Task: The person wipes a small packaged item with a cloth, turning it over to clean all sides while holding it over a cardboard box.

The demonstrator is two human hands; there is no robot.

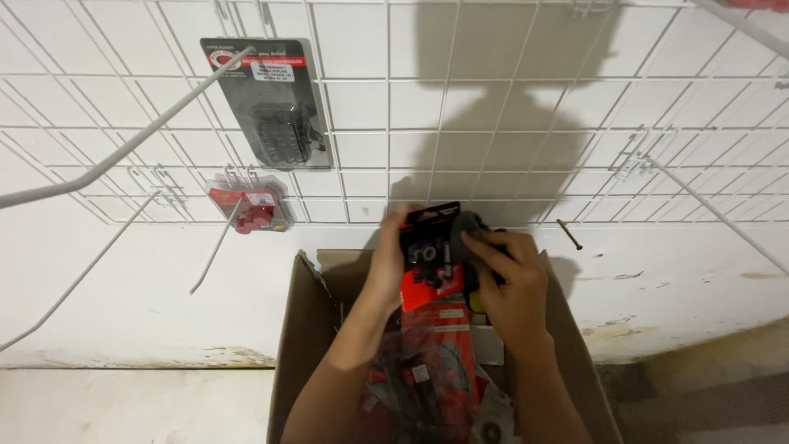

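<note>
Both hands are raised over an open cardboard box, holding one small blister pack with a red and black backing card between them. The left hand has its fingers wrapped round the card's left edge, closed on it. The right hand grips the right side, its fingers curled over the dark bulge of the blister. The pack sits just in front of the lower edge of a white wire grid panel fixed to the wall.

Below the fingers, inside the box, lie more red-carded packs, piled loosely. Up and to the left of the fingers, two items already hang on the grid: a long dark carded pack and, under it, a small clear pack with a red part. Bare white hooks jut out well to the right and to the left of the fingers. A lone screw or nail sticks from the wall just right of the right hand.

To handle the pack well, it seems wise to keep the card upright and flat to the grid, pinch it low so the hang hole at the top stays uncovered, and let one hand steady while the other guides. The hole itself cannot be made out here.
</note>
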